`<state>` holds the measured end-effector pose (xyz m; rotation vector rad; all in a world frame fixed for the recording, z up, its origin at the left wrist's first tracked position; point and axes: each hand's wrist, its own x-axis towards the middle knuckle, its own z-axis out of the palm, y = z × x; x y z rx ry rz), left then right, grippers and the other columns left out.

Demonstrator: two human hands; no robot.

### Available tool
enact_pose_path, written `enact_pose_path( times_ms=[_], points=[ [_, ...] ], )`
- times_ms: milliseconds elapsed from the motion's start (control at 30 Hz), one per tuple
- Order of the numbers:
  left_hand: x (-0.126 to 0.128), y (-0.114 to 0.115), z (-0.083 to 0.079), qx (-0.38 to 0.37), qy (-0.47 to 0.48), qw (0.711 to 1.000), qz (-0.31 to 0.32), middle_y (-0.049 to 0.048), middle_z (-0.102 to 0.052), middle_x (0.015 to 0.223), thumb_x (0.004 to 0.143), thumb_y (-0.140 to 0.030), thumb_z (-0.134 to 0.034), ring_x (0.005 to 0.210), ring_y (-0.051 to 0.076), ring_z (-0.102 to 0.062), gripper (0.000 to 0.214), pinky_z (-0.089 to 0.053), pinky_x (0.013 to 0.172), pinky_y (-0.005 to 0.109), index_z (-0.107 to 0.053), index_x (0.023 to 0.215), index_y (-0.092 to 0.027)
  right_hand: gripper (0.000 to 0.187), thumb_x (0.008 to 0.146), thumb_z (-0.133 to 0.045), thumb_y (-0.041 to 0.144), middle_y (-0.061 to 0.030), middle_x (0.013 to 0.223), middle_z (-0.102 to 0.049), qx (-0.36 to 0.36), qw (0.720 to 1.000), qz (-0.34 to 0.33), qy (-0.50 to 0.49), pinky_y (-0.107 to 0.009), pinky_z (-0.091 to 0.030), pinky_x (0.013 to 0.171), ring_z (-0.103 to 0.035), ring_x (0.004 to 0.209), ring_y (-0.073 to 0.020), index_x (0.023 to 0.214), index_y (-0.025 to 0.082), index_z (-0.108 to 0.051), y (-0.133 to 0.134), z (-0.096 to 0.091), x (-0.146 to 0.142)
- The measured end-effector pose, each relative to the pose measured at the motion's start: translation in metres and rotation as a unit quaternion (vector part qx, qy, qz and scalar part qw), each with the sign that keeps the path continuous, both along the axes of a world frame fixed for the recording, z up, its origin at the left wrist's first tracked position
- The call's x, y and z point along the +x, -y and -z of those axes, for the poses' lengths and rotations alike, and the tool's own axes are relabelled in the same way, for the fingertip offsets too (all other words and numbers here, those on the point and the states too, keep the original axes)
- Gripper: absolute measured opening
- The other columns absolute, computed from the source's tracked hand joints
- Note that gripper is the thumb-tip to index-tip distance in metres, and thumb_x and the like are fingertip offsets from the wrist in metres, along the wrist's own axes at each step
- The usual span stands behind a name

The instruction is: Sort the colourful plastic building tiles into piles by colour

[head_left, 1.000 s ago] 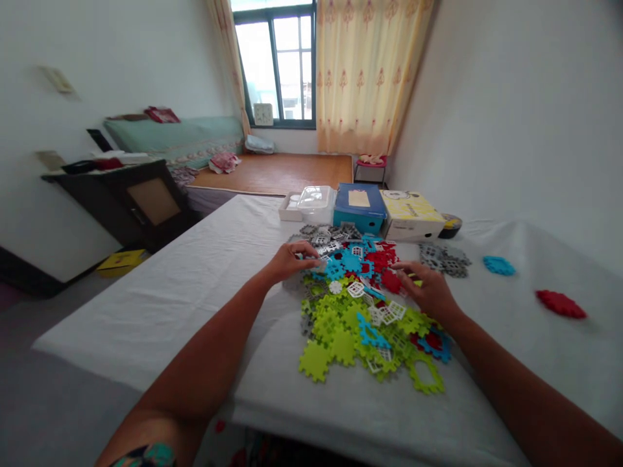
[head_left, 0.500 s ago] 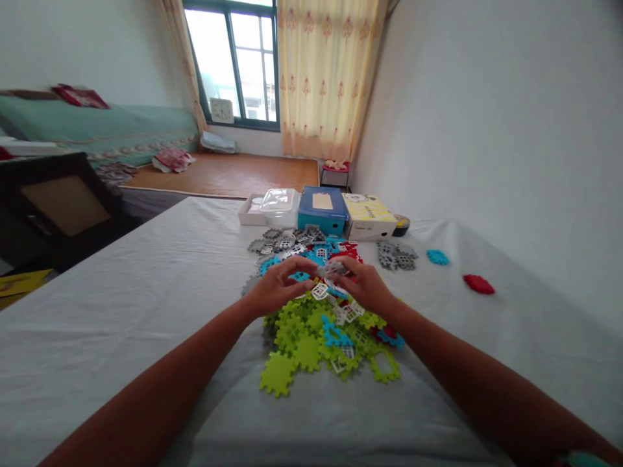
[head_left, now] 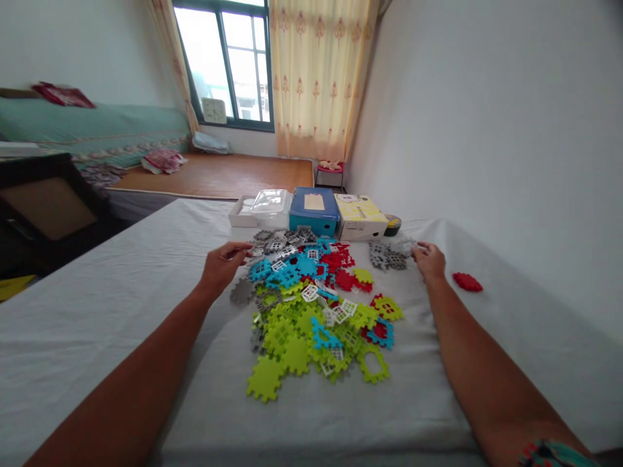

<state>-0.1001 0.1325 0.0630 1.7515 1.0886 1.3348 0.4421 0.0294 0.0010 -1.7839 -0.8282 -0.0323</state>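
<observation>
I've got wide lane over white cloth [head_left: 117, 285], left of blue box [head_left: 314, 211]. Plastic pile [head_left: 306, 319] in front of box blocks low passes, I'd go over. Yellow box [head_left: 361, 217] right, clear tub [head_left: 272, 207] left hem box in.

Along the far end of the table [head_left: 131, 285], under a pale cloth, stand a shallow white box [head_left: 238, 219], a clear tub [head_left: 270, 209], a blue box [head_left: 314, 217], a yellow-and-white box [head_left: 360, 219] and a dark round object [head_left: 392, 225]. Beyond lies a bed [head_left: 243, 174] with a pink cloth [head_left: 163, 161] on it. A square clock [head_left: 214, 111] leans at the window [head_left: 238, 68], beside a patterned yellow curtain [head_left: 318, 84]; below that sits a red stool [head_left: 330, 168]. A dark cabinet [head_left: 48, 201] stands at left.
</observation>
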Motion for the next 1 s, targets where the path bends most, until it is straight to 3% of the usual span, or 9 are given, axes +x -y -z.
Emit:
enact_pose_path(
  times_ms=[100, 167, 267, 367, 500, 633, 767, 900, 1000],
  points=[
    [-0.001, -0.002, 0.005, -0.004, -0.025, 1.0, 0.01, 0.0057, -0.072, 0.082, 0.072, -0.043, -0.064, 0.078, 0.02, -0.069, 0.033, -0.059, 0.066, 0.031, -0.071, 0.089, -0.015, 0.04, 0.072, -0.062, 0.032, -0.0087, 0.078, -0.071, 0.028, 0.993, -0.026, -0.114, -0.029, -0.056, 0.061, -0.066, 0.064, -0.0178, 0.107, 0.013, -0.064, -0.002, 0.002, -0.006],
    [-0.003, -0.004, 0.007, 0.003, -0.044, 0.999, 0.021, 0.006, -0.072, 0.083, 0.072, -0.043, -0.064, 0.079, 0.02, -0.069, 0.034, -0.059, 0.066, 0.031, -0.071, 0.089, -0.015, 0.038, 0.073, -0.06, 0.029, -0.011, 0.088, -0.072, 0.015, 0.991, -0.046, -0.124, -0.03, -0.057, 0.064, -0.067, 0.067, -0.0173, 0.107, 0.012, -0.065, -0.003, 0.003, -0.009],
    [-0.009, -0.01, 0.01, 0.01, -0.067, 0.997, 0.032, 0.0066, -0.073, 0.087, 0.074, -0.043, -0.063, 0.081, 0.02, -0.068, 0.035, -0.058, 0.067, 0.031, -0.071, 0.093, -0.015, 0.036, 0.076, -0.058, 0.03, -0.0139, 0.102, -0.071, -0.055, 0.998, -0.019, -0.01, -0.036, -0.055, 0.078, -0.067, 0.08, -0.0204, 0.106, 0.012, -0.068, 0.002, 0.003, -0.008],
    [-0.017, -0.015, 0.013, 0.009, -0.09, 0.995, 0.038, 0.0072, -0.073, 0.088, 0.077, -0.041, -0.06, 0.082, 0.019, -0.068, 0.035, -0.057, 0.069, 0.03, -0.071, 0.096, -0.014, 0.035, 0.079, -0.053, 0.033, -0.0137, 0.104, -0.07, -0.125, 0.985, -0.006, 0.123, -0.04, -0.049, 0.089, -0.065, 0.093, -0.0248, 0.103, 0.014, -0.071, 0.006, 0.005, -0.005],
    [-0.025, -0.016, 0.011, 0.014, -0.133, 0.99, 0.053, 0.0075, -0.073, 0.09, 0.077, -0.044, -0.061, 0.086, 0.019, -0.066, 0.037, -0.056, 0.074, 0.031, -0.072, 0.098, -0.014, 0.041, 0.08, -0.049, 0.035, -0.0133, 0.099, -0.071, -0.138, 0.97, -0.02, 0.199, -0.041, -0.049, 0.086, -0.064, 0.092, -0.0268, 0.109, 0.014, -0.069, 0.003, 0.002, -0.014],
    [-0.023, -0.008, 0.006, 0.006, -0.171, 0.977, 0.129, 0.0091, -0.069, 0.105, 0.071, -0.048, -0.07, 0.093, 0.02, -0.064, 0.045, -0.056, 0.076, 0.031, -0.071, 0.104, -0.017, 0.042, 0.081, -0.045, 0.033, -0.0128, 0.098, -0.071, -0.1, 0.958, -0.036, 0.266, -0.041, -0.049, 0.083, -0.064, 0.086, -0.0259, 0.112, 0.015, -0.067, 0.001, -0.012, -0.047],
    [-0.016, -0.002, 0.009, 0.038, -0.241, 0.952, 0.186, 0.01, -0.063, 0.118, 0.067, -0.047, -0.074, 0.1, 0.021, -0.062, 0.053, -0.055, 0.08, 0.032, -0.068, 0.113, -0.022, 0.038, 0.083, -0.043, 0.029, -0.0115, 0.109, -0.068, -0.065, 0.93, -0.116, 0.343, -0.04, -0.048, 0.088, -0.062, 0.096, -0.0251, 0.112, 0.017, -0.065, 0.003, -0.025, -0.088],
    [-0.014, -0.005, 0.012, 0.109, -0.255, 0.951, 0.134, 0.01, -0.064, 0.112, 0.083, -0.043, -0.06, 0.101, 0.021, -0.06, 0.036, -0.049, 0.092, 0.037, -0.071, 0.108, -0.021, 0.031, 0.085, -0.044, 0.025, -0.0109, 0.114, -0.067, -0.02, 0.901, -0.201, 0.384, -0.041, -0.044, 0.097, -0.059, 0.106, -0.0247, 0.107, 0.018, -0.065, 0.009, -0.038, -0.126],
    [-0.013, -0.005, 0.007, 0.166, -0.242, 0.953, 0.077, 0.0088, -0.064, 0.102, 0.086, -0.042, -0.058, 0.099, 0.021, -0.058, 0.032, -0.046, 0.095, 0.039, -0.073, 0.105, -0.021, 0.028, 0.088, -0.044, 0.027, -0.0105, 0.111, -0.068, 0.003, 0.905, -0.231, 0.356, -0.042, -0.046, 0.093, -0.061, 0.101, -0.0249, 0.105, 0.019, -0.065, 0.018, -0.052, -0.159]
  ],
)
